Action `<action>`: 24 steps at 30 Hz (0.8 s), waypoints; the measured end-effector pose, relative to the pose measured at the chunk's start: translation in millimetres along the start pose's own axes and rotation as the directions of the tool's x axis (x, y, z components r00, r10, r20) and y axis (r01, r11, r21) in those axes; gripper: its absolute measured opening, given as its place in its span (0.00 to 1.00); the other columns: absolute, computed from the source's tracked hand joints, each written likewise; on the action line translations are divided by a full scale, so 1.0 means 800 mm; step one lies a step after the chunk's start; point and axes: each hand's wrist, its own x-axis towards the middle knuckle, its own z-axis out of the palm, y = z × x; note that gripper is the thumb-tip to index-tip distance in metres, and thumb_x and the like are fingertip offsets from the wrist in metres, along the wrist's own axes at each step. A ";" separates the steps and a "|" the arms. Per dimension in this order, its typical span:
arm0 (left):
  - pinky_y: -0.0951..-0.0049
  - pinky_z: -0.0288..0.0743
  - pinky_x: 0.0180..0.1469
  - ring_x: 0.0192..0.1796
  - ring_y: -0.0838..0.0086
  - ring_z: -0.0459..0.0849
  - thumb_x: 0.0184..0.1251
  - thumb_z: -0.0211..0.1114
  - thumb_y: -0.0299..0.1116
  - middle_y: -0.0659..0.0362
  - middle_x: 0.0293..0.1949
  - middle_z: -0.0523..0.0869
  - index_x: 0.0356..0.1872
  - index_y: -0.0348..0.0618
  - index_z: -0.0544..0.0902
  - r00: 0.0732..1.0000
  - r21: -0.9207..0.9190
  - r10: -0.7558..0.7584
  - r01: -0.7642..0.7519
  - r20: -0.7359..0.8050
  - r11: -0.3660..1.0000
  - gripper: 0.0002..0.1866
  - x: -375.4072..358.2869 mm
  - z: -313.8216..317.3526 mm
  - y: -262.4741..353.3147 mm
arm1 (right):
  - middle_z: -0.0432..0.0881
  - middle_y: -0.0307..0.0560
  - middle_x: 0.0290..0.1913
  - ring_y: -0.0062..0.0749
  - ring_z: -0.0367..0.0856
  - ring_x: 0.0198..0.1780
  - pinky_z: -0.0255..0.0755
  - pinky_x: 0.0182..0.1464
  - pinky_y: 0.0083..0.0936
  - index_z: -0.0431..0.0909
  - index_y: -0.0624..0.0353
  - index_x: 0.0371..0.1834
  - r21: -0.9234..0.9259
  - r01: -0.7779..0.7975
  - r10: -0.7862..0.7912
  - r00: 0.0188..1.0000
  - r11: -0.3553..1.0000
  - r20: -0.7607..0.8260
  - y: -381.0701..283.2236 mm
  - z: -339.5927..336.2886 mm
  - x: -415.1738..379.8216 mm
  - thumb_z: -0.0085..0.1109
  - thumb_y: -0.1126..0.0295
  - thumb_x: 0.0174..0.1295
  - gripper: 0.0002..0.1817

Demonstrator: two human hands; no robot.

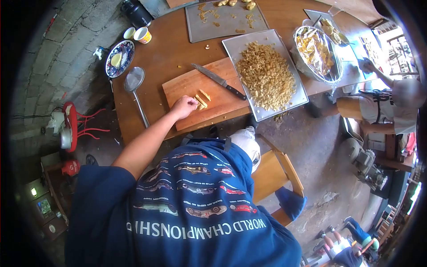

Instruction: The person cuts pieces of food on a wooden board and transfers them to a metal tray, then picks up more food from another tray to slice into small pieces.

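Note:
My left hand (184, 107) rests on the wooden cutting board (178, 86), its fingers closed around pale yellow strips (201, 101). Another strip lies just beyond the fingertips. A kitchen knife (218, 80) with a black handle lies across the board, handle toward the right edge and blade pointing up and left. Beside the board, a metal tray (262, 113) bears a heap of small chopped yellow-tan pieces (267, 75). My right hand does not show.
A large metal ladle (134, 79), a patterned plate (126, 60), cups (142, 34) and a black bottle (135, 13) stand left. A second tray (195, 26) lies at the back. Right are a foil-filled basket (313, 51) and another person (378, 107). A wooden chair (269, 173) is beside me.

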 end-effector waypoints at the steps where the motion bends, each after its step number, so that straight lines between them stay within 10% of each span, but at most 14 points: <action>1: 0.62 0.85 0.62 0.55 0.59 0.93 0.71 0.76 0.35 0.50 0.53 0.91 0.50 0.45 0.95 1.000 -0.011 -0.006 0.006 0.005 1.000 0.11 0.000 0.003 -0.005 | 0.89 0.46 0.38 0.36 0.88 0.34 0.82 0.29 0.36 0.88 0.55 0.48 -0.039 -0.012 0.012 1.000 0.999 0.007 0.002 -0.007 -0.003 0.58 0.65 0.77 0.10; 6: 0.63 0.87 0.55 0.49 0.62 0.92 0.74 0.74 0.35 0.53 0.47 0.89 0.43 0.44 0.93 0.987 0.003 0.030 -0.030 -0.158 1.000 0.07 -0.012 0.020 -0.010 | 0.89 0.46 0.37 0.36 0.88 0.34 0.82 0.28 0.36 0.88 0.55 0.48 -0.521 -0.049 0.102 0.992 0.852 0.074 -0.025 -0.085 -0.026 0.58 0.65 0.77 0.10; 11: 0.64 0.84 0.50 0.44 0.66 0.89 0.73 0.74 0.30 0.57 0.46 0.86 0.42 0.44 0.88 0.914 -0.099 0.088 -0.138 -0.395 0.986 0.04 -0.022 0.049 -0.006 | 0.91 0.47 0.34 0.32 0.89 0.33 0.84 0.30 0.34 0.90 0.55 0.47 -0.817 0.008 0.089 0.993 0.576 0.073 -0.307 -0.185 -0.051 0.60 0.65 0.77 0.10; 12: 0.64 0.84 0.50 0.44 0.66 0.89 0.73 0.74 0.30 0.57 0.46 0.86 0.42 0.44 0.88 0.917 -0.113 0.079 -0.134 -0.392 0.985 0.04 -0.024 0.053 -0.007 | 0.91 0.51 0.33 0.39 0.92 0.35 0.83 0.35 0.41 0.90 0.57 0.42 -0.901 0.383 -0.104 0.924 0.206 0.368 -0.378 -0.168 -0.077 0.58 0.64 0.77 0.13; 15: 0.62 0.84 0.52 0.47 0.63 0.89 0.73 0.73 0.29 0.56 0.47 0.86 0.42 0.44 0.86 0.873 -0.125 0.051 -0.127 -0.486 0.984 0.04 -0.027 0.066 -0.005 | 0.91 0.58 0.37 0.50 0.92 0.38 0.83 0.45 0.45 0.90 0.60 0.54 -0.719 0.670 -0.457 0.589 -0.185 0.667 -0.537 0.042 -0.206 0.58 0.65 0.77 0.15; 16: 0.62 0.84 0.53 0.48 0.62 0.89 0.72 0.73 0.29 0.56 0.47 0.86 0.42 0.44 0.86 0.853 -0.100 0.083 -0.157 -0.516 0.983 0.04 -0.027 0.067 -0.006 | 0.92 0.67 0.47 0.63 0.92 0.51 0.83 0.56 0.53 0.90 0.57 0.57 -0.716 0.633 -0.527 0.517 -0.295 0.675 -0.560 0.105 -0.221 0.58 0.67 0.72 0.16; 19: 0.57 0.83 0.55 0.51 0.55 0.89 0.69 0.73 0.26 0.54 0.45 0.87 0.41 0.44 0.85 0.805 -0.096 0.075 -0.161 -0.589 0.982 0.05 -0.029 0.067 0.004 | 0.89 0.63 0.59 0.59 0.89 0.61 0.82 0.64 0.50 0.83 0.51 0.71 -0.680 0.669 -0.573 0.442 -0.301 0.690 -0.582 0.268 -0.223 0.60 0.63 0.74 0.23; 20: 0.57 0.83 0.54 0.51 0.55 0.89 0.69 0.73 0.26 0.54 0.45 0.87 0.41 0.43 0.85 0.787 -0.096 0.096 -0.193 -0.610 0.976 0.05 -0.027 0.070 0.002 | 0.84 0.61 0.65 0.59 0.85 0.67 0.80 0.68 0.51 0.78 0.51 0.75 -0.604 0.603 -0.537 0.319 -0.521 0.781 -0.575 0.296 -0.198 0.62 0.61 0.75 0.26; 24: 0.57 0.82 0.57 0.52 0.55 0.89 0.69 0.76 0.28 0.54 0.47 0.88 0.43 0.42 0.85 0.728 -0.124 0.053 -0.187 -0.683 0.975 0.07 -0.033 0.084 0.008 | 0.81 0.64 0.68 0.62 0.81 0.70 0.78 0.70 0.52 0.76 0.55 0.74 -0.483 0.534 -0.363 0.320 -0.693 0.875 -0.533 0.349 -0.150 0.63 0.63 0.74 0.26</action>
